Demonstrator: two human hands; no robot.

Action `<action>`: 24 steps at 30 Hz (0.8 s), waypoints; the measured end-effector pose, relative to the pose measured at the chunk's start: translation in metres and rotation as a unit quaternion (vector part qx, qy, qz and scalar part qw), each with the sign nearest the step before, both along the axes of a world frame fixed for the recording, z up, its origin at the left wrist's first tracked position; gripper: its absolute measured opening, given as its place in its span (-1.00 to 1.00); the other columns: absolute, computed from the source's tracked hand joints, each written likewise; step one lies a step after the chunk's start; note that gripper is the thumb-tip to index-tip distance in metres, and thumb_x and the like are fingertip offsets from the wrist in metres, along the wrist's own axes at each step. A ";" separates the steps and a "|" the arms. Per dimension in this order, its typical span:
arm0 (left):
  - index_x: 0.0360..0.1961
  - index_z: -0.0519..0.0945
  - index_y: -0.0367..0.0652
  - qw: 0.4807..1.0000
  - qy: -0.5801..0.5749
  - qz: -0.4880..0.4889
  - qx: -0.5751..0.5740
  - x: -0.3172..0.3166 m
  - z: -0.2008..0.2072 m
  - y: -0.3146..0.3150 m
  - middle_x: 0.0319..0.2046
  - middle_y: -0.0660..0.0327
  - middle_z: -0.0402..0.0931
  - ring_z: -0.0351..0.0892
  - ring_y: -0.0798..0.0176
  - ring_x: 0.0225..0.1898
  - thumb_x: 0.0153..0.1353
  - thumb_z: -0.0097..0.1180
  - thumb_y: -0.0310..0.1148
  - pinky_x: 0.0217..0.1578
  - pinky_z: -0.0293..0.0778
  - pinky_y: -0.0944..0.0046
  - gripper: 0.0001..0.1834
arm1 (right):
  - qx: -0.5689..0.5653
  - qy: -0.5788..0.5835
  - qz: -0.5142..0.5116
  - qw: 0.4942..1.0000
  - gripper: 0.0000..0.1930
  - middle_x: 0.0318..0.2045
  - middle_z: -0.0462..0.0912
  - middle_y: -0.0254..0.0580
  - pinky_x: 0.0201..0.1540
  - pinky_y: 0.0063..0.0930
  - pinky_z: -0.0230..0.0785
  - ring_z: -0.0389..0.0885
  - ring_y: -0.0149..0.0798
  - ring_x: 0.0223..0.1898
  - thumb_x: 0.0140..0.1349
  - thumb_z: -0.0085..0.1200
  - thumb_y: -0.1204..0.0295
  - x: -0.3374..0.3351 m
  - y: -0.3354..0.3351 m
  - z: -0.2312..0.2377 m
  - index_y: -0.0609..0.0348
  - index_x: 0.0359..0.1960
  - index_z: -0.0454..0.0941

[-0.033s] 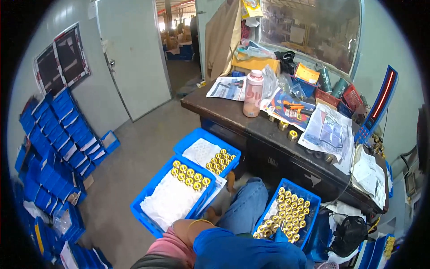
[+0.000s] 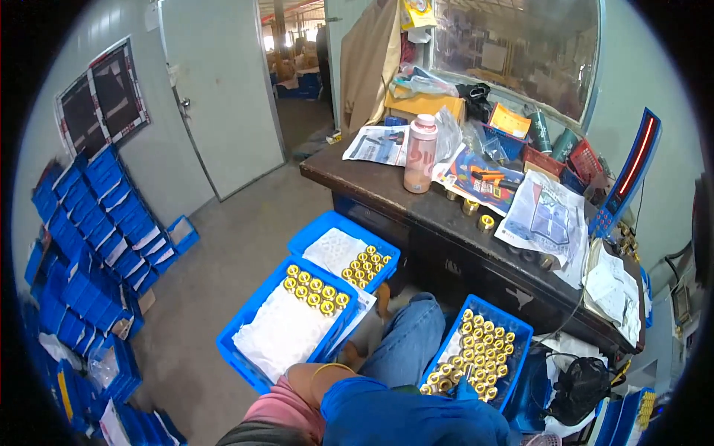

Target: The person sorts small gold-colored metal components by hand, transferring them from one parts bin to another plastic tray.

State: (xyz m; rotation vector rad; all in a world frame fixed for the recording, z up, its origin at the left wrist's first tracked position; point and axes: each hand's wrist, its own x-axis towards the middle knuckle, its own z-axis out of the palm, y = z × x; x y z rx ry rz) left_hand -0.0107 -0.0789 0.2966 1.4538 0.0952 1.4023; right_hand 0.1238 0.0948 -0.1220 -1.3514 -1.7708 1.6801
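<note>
At the lower edge a bare forearm with a thin yellow band (image 2: 335,367) reaches in from a pink sleeve (image 2: 286,410). It seems to be my left arm, and blue cloth (image 2: 413,416) beside it hides the hand. A blue-gloved fingertip (image 2: 467,388), likely of my right hand, dips among brass fittings (image 2: 482,346) in the right blue bin (image 2: 526,349). A slim metal piece stands by that fingertip; whether it is held I cannot make out. To the left, a blue bin (image 2: 232,355) lined with white paper holds several round brass fittings (image 2: 316,290) at its far end.
Another blue bin (image 2: 297,241) with brass fittings sits behind. A dark desk (image 2: 372,195) carries a pink bottle (image 2: 421,156), orange-handled pliers (image 2: 487,177), printed sheets and loose fittings. Stacked blue bins (image 2: 111,215) line the left wall. A jeans-clad leg (image 2: 409,338) lies between bins.
</note>
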 end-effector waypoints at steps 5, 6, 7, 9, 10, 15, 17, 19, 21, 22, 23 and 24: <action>-0.66 0.65 -0.11 0.828 -0.333 0.427 -0.146 0.055 0.035 -0.027 -0.64 0.02 0.48 0.42 0.10 -0.58 0.24 -0.16 -0.13 -0.43 0.33 0.21 -0.52 | 0.050 0.019 -0.048 0.997 -0.59 -0.72 0.43 -0.26 -0.66 -0.46 0.15 0.31 -0.42 -0.71 0.23 -0.09 0.20 0.009 0.005 -0.045 0.33 -0.59 0.48; -0.66 0.65 -0.11 0.826 -0.331 0.433 -0.144 0.057 0.024 -0.038 -0.64 0.02 0.48 0.42 0.10 -0.58 0.24 -0.16 -0.13 -0.43 0.33 0.21 -0.52 | -0.015 -0.004 -0.033 0.999 -0.59 -0.74 0.39 -0.30 -0.67 -0.48 0.13 0.27 -0.45 -0.72 0.23 -0.08 0.20 -0.003 -0.005 0.007 0.29 -0.64 0.45; -0.70 0.65 -0.06 0.848 -0.256 0.446 -0.127 0.057 0.011 -0.048 -0.60 0.03 0.52 0.40 0.13 -0.58 0.27 -0.24 -0.13 -0.36 0.34 0.19 -0.48 | -0.013 0.000 -0.040 0.999 -0.59 -0.74 0.39 -0.30 -0.67 -0.48 0.13 0.27 -0.45 -0.72 0.23 -0.08 0.20 -0.002 -0.003 0.006 0.29 -0.64 0.45; -0.74 0.64 -0.01 0.865 -0.179 0.456 -0.107 0.050 -0.002 -0.046 -0.55 0.05 0.55 0.39 0.16 -0.58 0.29 -0.32 -0.14 -0.30 0.35 0.17 -0.42 | -0.035 -0.003 -0.080 0.996 -0.60 -0.76 0.36 -0.33 -0.67 -0.49 0.13 0.26 -0.46 -0.72 0.23 -0.06 0.20 0.006 0.000 -0.007 0.23 -0.68 0.41; -0.72 0.65 0.04 0.883 -0.210 0.419 -0.012 0.048 -0.007 -0.036 -0.53 0.04 0.57 0.39 0.17 -0.56 0.29 -0.31 -0.18 -0.25 0.35 0.13 -0.45 | -0.038 0.036 -0.065 0.997 -0.61 -0.76 0.35 -0.36 -0.67 -0.50 0.13 0.26 -0.48 -0.73 0.23 -0.05 0.21 0.008 0.000 -0.015 0.20 -0.69 0.39; -0.54 0.70 0.18 0.886 -0.089 0.333 0.310 0.025 -0.034 -0.016 -0.40 0.01 0.60 0.42 0.19 -0.47 0.29 -0.28 -0.21 -0.06 0.30 0.02 -0.55 | -0.038 0.016 -0.056 0.998 -0.59 -0.76 0.35 -0.36 -0.67 -0.50 0.12 0.25 -0.48 -0.72 0.23 -0.05 0.20 0.009 0.004 -0.036 0.21 -0.69 0.39; -0.30 0.67 0.22 0.927 -0.161 0.294 0.170 0.028 -0.033 -0.023 -0.35 0.05 0.60 0.45 0.18 -0.42 0.26 -0.17 -0.18 0.03 0.22 -0.02 -0.70 | -0.037 -0.001 -0.057 0.998 -0.59 -0.76 0.35 -0.35 -0.66 -0.50 0.13 0.26 -0.47 -0.72 0.23 -0.05 0.19 0.007 0.005 -0.039 0.21 -0.69 0.39; -0.20 0.63 0.21 0.929 -0.079 0.285 0.223 0.011 -0.031 -0.017 -0.30 0.03 0.58 0.45 0.18 -0.36 0.24 -0.13 -0.14 0.06 0.18 -0.01 -0.73 | -0.053 0.010 -0.072 0.996 -0.58 -0.76 0.36 -0.33 -0.65 -0.49 0.14 0.26 -0.46 -0.70 0.24 -0.06 0.18 0.007 0.003 -0.035 0.24 -0.68 0.41; -0.10 0.59 0.21 0.922 0.004 0.274 0.273 0.001 -0.028 -0.015 -0.24 0.02 0.56 0.46 0.17 -0.30 0.22 -0.09 -0.11 0.09 0.15 0.00 -0.71 | -0.040 0.000 -0.063 0.997 -0.58 -0.76 0.36 -0.32 -0.64 -0.48 0.15 0.27 -0.46 -0.69 0.23 -0.06 0.18 0.007 0.004 -0.038 0.25 -0.67 0.42; -0.05 0.56 0.19 0.931 -0.014 0.245 0.270 -0.001 -0.028 -0.014 -0.19 0.00 0.53 0.43 0.17 -0.22 0.21 -0.08 -0.09 0.09 0.14 0.00 -0.68 | -0.024 -0.009 -0.058 0.998 -0.58 -0.76 0.36 -0.32 -0.63 -0.48 0.17 0.28 -0.45 -0.69 0.23 -0.06 0.18 0.007 0.006 -0.041 0.26 -0.66 0.43; -0.01 0.53 0.18 0.938 -0.030 0.221 0.266 -0.004 -0.030 -0.013 -0.13 -0.01 0.50 0.41 0.17 -0.14 0.20 -0.06 -0.06 0.10 0.13 -0.01 -0.64 | -0.010 -0.019 -0.049 0.999 -0.59 -0.76 0.36 -0.31 -0.62 -0.48 0.19 0.29 -0.45 -0.68 0.23 -0.06 0.18 0.001 0.001 -0.027 0.27 -0.65 0.44; -0.01 0.53 0.18 0.938 -0.029 0.225 0.263 -0.007 -0.039 -0.011 -0.13 -0.01 0.50 0.41 0.17 -0.14 0.20 -0.06 -0.06 0.10 0.13 -0.01 -0.64 | -0.008 -0.023 -0.021 0.999 -0.58 -0.72 0.42 -0.28 -0.58 -0.42 0.23 0.33 -0.42 -0.65 0.26 -0.11 0.19 -0.001 -0.003 -0.009 0.28 -0.63 0.46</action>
